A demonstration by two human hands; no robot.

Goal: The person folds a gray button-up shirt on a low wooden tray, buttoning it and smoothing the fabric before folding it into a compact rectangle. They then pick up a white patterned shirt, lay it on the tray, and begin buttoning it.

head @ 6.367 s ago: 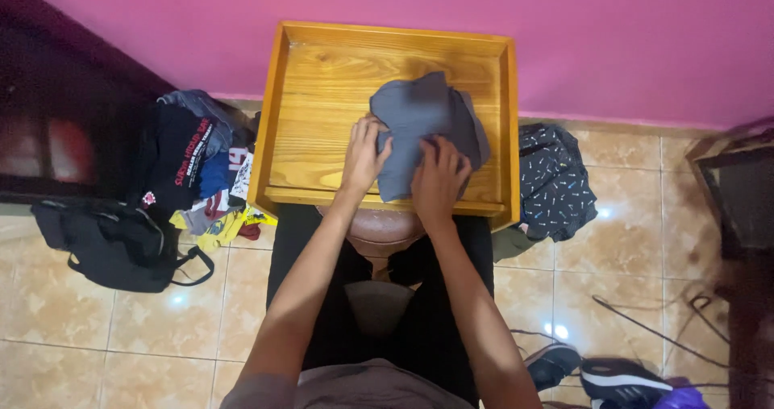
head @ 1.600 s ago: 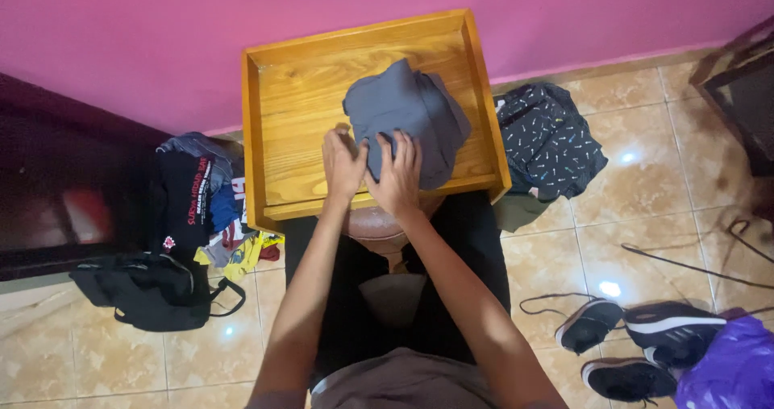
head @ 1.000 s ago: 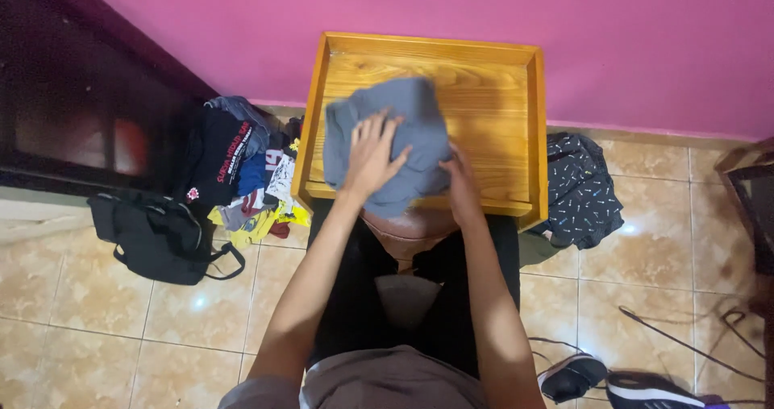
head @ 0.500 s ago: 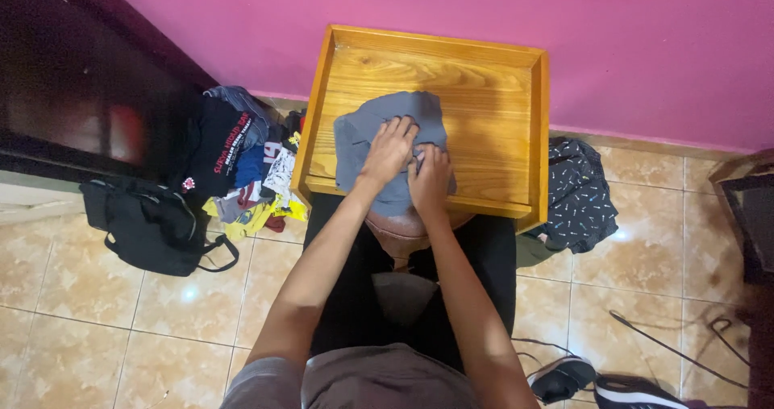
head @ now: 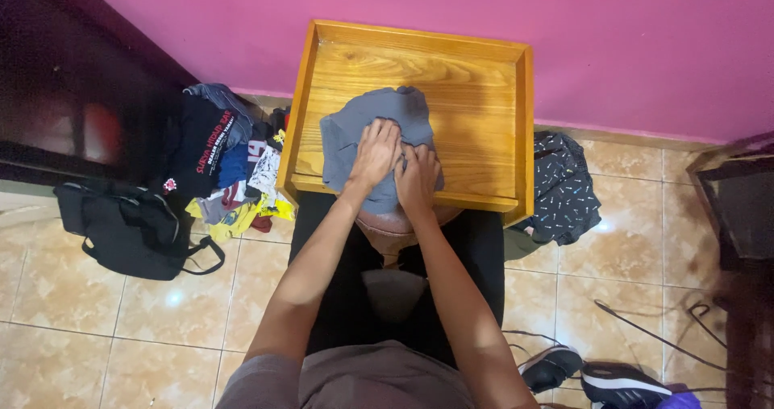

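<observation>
Both bare forearms reach forward toward 12 o'clock, converging as they go. The left hand (head: 376, 151) lies palm down, fingers together and pointing to about 1 o'clock, its wrist straight with the forearm. The right hand (head: 417, 179) sits just beside it at 4 o'clock, touching it, palm down, fingers curled under and knuckles raised. Short grey sleeves cover the upper arms.

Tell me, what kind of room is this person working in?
Probably a room in a home, perhaps a bedroom. Both hands, left and right, press a grey garment on a wooden tray; a clothes pile, a black bag and shoes lie on the tiled floor.
</observation>
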